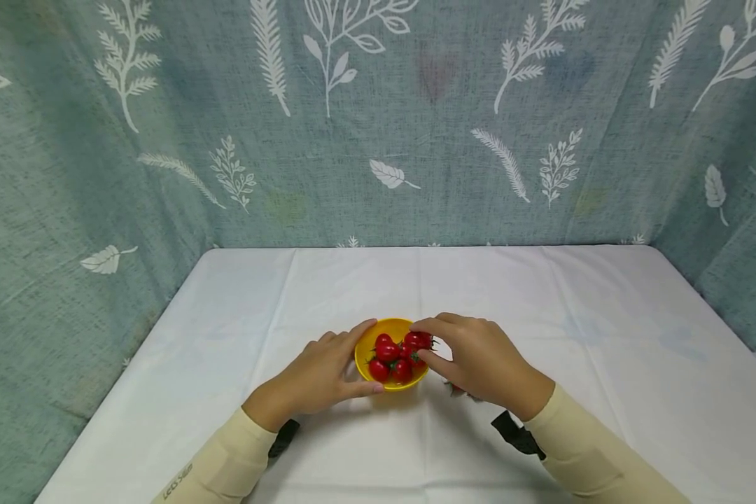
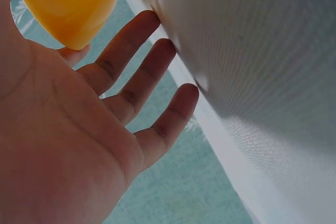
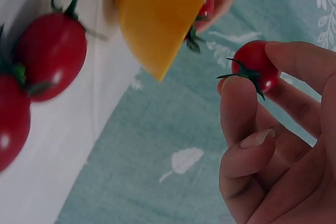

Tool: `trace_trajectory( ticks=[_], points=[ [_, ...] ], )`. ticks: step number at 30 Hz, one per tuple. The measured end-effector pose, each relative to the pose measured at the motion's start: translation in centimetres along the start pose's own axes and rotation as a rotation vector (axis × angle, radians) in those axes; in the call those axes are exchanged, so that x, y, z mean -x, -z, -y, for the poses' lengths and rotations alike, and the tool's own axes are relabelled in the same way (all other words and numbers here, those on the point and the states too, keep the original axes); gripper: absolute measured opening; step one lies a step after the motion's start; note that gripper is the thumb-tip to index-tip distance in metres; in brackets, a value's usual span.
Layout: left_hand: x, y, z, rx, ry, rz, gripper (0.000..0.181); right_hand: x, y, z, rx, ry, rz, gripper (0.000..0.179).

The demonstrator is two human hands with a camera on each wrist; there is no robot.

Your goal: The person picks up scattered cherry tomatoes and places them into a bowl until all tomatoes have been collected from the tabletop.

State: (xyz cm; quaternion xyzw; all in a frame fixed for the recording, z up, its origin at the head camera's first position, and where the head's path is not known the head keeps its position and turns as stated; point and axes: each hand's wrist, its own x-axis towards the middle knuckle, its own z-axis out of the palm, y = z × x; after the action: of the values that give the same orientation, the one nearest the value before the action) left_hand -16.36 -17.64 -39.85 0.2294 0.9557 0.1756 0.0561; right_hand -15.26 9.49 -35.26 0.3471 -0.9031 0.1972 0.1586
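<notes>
A yellow bowl (image 1: 392,389) holding several red cherry tomatoes (image 1: 387,352) stands on the white table. My left hand (image 1: 320,369) grips it at the left, thumb at the near rim and index finger at the far side. The other left fingers (image 2: 144,74) extend below the bowl, their tips by the cloth. At the bowl's right edge, my right hand (image 1: 479,357) pinches a cherry tomato (image 3: 257,64) with a green calyx. In the right wrist view, this tomato is apart from the bowl. Two more cherry tomatoes (image 3: 52,53) lie on the cloth, mostly hidden under my right hand in the head view.
A white cloth (image 1: 327,287) with fold lines covers the table. Green-blue curtains (image 1: 390,140) with white leaf prints hang behind it and along both sides. Black straps (image 1: 518,435) show at both wrists, beside the cream sleeves (image 1: 598,448).
</notes>
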Motion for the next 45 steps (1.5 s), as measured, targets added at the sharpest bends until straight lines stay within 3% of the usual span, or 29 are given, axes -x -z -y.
trace_trajectory(
  ticks=[9, 27, 37, 45],
  points=[
    [0.1, 0.0, 0.1, 0.007, -0.012, 0.000, 0.102, -1.2, -1.5, 0.9, -0.020, -0.037, 0.110, 0.031],
    [0.2, 0.0, -0.2, -0.007, -0.004, 0.010, 0.102, -2.1, -3.3, 0.5, -0.031, -0.040, 0.174, 0.027],
    [0.1, 0.1, 0.0, -0.011, -0.014, 0.008, 0.104, -2.0, -3.1, 0.6, -0.007, -0.063, 0.190, 0.032],
    [0.1, 0.1, 0.1, -0.016, -0.019, -0.001, 0.104, -1.3, -1.7, 0.5, 0.009, -0.064, 0.171, 0.030]
  ],
)
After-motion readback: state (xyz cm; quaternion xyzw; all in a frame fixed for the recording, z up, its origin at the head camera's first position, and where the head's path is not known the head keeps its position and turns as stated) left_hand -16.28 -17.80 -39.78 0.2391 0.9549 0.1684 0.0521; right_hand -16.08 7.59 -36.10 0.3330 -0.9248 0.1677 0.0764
